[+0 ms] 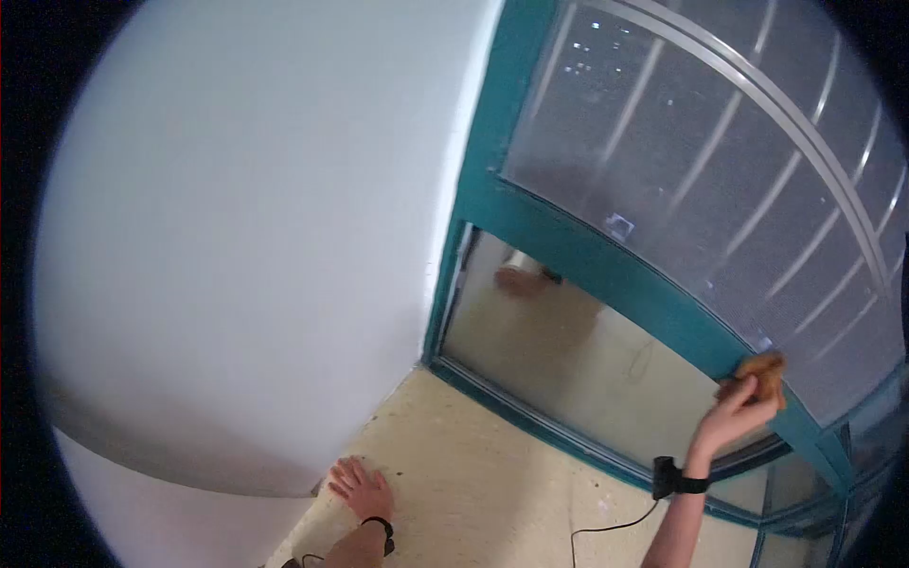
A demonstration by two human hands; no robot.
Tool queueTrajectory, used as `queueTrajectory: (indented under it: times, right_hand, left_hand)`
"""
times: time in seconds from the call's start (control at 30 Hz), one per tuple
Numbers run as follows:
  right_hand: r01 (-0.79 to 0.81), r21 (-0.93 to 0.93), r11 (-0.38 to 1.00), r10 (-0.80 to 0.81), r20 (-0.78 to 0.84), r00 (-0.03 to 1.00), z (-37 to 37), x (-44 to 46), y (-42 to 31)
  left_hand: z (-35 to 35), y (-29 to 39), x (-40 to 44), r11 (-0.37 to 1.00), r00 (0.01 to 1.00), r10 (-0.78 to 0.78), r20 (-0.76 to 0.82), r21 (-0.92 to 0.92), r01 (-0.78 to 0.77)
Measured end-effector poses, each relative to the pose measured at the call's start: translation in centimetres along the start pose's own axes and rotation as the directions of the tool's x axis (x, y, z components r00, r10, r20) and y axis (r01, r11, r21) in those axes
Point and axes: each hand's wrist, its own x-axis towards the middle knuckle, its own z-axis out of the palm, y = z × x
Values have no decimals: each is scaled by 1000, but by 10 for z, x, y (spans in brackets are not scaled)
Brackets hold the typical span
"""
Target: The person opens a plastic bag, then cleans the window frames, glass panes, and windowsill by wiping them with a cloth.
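My left hand (362, 488) lies flat with fingers spread on the cream windowsill (454, 473), close to the white wall. At the right, my right hand (739, 417) grips an orange-brown cloth (763, 375), which looks crumpled. The cloth is at the teal horizontal bar of the window frame (653, 308), near its right end. Part of the cloth is hidden by my fingers, and its edges are slightly blurred.
A white wall (256, 218) rises on the left. Metal bars (729, 123) stand behind the upper glass pane. The lower pane (559, 331) reflects a hand. A black wrist device (668, 478) trails a thin cable (606, 530) over the sill.
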Motion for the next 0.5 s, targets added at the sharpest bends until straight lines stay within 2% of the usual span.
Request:
queueTrajectory:
  times: [0.03,0.1,0.17,0.23,0.3,0.37,0.43,0.5]
  right_hand:
    - [35,102,994,-39,42,998,16,-11,-44]
    - [98,89,991,-109,132,985,43,-29,-109]
    - [196,102,975,-197,0,980,68,-29,-167]
    - [159,138,978,-175,112,978,86,-38,-204]
    - [303,-16,953,-297,165,941,106,-49,-239]
    - [382,31,924,-381,179,907,129,-55,-272]
    - [439,-1,899,-421,278,863,138,-57,-303]
    - [554,41,831,-548,234,803,155,-61,-314]
  left_hand:
    - [4,-1,2,1000,1000,11,-14,-7,-11]
    - [0,0,2,1000,1000,12,1,-23,-12]
    - [-17,6,3,999,998,-16,55,-48,19]
    - [0,-1,7,999,1000,-3,9,-40,3]
    - [9,-3,9,1000,1000,7,-24,-28,-8]
    - [10,-3,7,1000,999,16,-40,-5,-16]
    - [11,-5,6,1000,999,16,-41,-18,-16]
    - [7,-4,5,1000,999,21,-30,-19,-21]
